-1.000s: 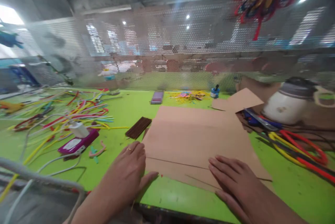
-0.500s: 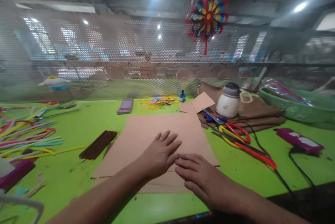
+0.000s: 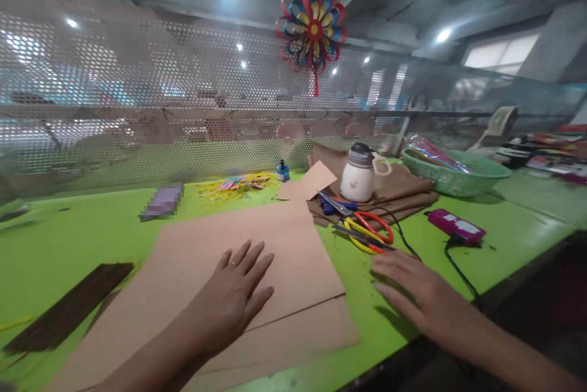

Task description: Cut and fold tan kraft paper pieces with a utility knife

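My left hand (image 3: 241,288) lies palm down with fingers spread on large tan paper sheets (image 3: 192,251), holding nothing. Off the right edge of the sheets, my right hand (image 3: 413,288) hovers over the green table (image 3: 385,343), its fingers stretched out and nothing in them. Just beyond its fingertips are red-handled scissors (image 3: 378,225) and yellow-handled scissors (image 3: 360,239); part of a red-orange handle is hidden behind the hand. A small tan paper piece (image 3: 318,178) lies at the far edge of the sheets.
Brown strips (image 3: 68,306) lie at the left. Behind stand a white jug (image 3: 358,178) on folded brown cloth (image 3: 403,196), a blue bottle (image 3: 283,172) and yellow scraps (image 3: 224,187). A green basket (image 3: 458,178) and a purple power strip (image 3: 456,227) are at the right.
The view has turned to the right. My right hand has left the paper and moved right, close to the scissors, apart from my left hand, which remains on the sheets.
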The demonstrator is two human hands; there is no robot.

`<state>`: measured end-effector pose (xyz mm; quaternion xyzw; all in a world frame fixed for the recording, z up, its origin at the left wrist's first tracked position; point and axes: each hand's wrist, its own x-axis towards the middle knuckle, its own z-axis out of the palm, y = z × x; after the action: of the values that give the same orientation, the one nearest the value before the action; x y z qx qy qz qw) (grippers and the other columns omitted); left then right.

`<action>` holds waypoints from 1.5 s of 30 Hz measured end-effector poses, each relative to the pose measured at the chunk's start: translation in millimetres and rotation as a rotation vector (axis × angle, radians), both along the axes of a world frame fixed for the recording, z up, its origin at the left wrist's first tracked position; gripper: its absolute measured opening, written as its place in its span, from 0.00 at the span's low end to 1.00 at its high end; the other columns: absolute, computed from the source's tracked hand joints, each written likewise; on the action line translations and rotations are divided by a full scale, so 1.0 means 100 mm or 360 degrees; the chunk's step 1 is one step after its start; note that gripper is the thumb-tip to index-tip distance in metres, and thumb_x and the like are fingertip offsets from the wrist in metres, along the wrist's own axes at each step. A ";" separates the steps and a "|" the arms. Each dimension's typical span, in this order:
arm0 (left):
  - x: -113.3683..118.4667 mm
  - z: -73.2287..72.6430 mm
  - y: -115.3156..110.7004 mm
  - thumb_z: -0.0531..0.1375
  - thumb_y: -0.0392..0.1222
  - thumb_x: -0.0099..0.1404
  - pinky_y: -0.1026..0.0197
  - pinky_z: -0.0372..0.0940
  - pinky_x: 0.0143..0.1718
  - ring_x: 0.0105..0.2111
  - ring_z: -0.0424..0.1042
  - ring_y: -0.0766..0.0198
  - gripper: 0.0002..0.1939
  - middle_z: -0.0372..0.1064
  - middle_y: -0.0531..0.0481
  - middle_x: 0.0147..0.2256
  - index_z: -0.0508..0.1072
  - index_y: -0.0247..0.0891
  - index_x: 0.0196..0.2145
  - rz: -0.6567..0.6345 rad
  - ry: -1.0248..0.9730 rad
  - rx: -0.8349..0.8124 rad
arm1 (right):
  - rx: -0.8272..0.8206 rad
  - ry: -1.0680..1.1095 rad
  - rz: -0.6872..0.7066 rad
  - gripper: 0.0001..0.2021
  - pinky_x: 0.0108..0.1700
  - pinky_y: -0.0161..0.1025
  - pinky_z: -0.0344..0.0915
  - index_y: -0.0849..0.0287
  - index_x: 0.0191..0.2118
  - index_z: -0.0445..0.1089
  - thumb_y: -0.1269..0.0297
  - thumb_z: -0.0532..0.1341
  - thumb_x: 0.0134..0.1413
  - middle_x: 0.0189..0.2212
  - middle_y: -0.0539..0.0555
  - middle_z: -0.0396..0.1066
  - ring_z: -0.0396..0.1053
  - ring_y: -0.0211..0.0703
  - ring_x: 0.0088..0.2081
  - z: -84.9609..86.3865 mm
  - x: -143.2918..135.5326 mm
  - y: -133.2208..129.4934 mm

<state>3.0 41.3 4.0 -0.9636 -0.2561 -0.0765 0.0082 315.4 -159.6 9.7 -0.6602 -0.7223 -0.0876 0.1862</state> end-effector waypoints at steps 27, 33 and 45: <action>-0.02 0.09 -0.11 0.49 0.53 0.71 0.44 0.56 0.55 0.56 0.60 0.48 0.22 0.64 0.39 0.55 0.65 0.39 0.56 0.0176 -0.0299 -0.0024 | -0.0132 -0.0046 0.0168 0.13 0.42 0.46 0.69 0.58 0.45 0.71 0.61 0.53 0.62 0.42 0.60 0.71 0.71 0.51 0.41 -0.06 0.62 0.94; 0.00 0.06 -0.09 0.50 0.54 0.70 0.42 0.54 0.57 0.58 0.58 0.45 0.23 0.63 0.39 0.56 0.65 0.40 0.57 0.0161 -0.0248 0.0009 | -0.0479 0.0181 0.0390 0.12 0.48 0.46 0.68 0.52 0.46 0.72 0.57 0.55 0.63 0.44 0.58 0.72 0.70 0.51 0.47 0.06 0.54 0.48; 0.07 0.00 -0.05 0.43 0.57 0.72 0.41 0.49 0.60 0.65 0.49 0.42 0.29 0.53 0.46 0.65 0.58 0.42 0.64 0.0245 -0.0010 0.0021 | -0.0760 0.0304 0.0390 0.14 0.51 0.45 0.66 0.54 0.48 0.69 0.55 0.53 0.65 0.45 0.57 0.70 0.68 0.49 0.48 0.15 0.48 0.19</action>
<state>9.8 36.6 3.6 -0.9408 -0.3288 -0.0805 0.0196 363.9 -140.7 24.7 -0.5985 -0.7761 0.1707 0.1018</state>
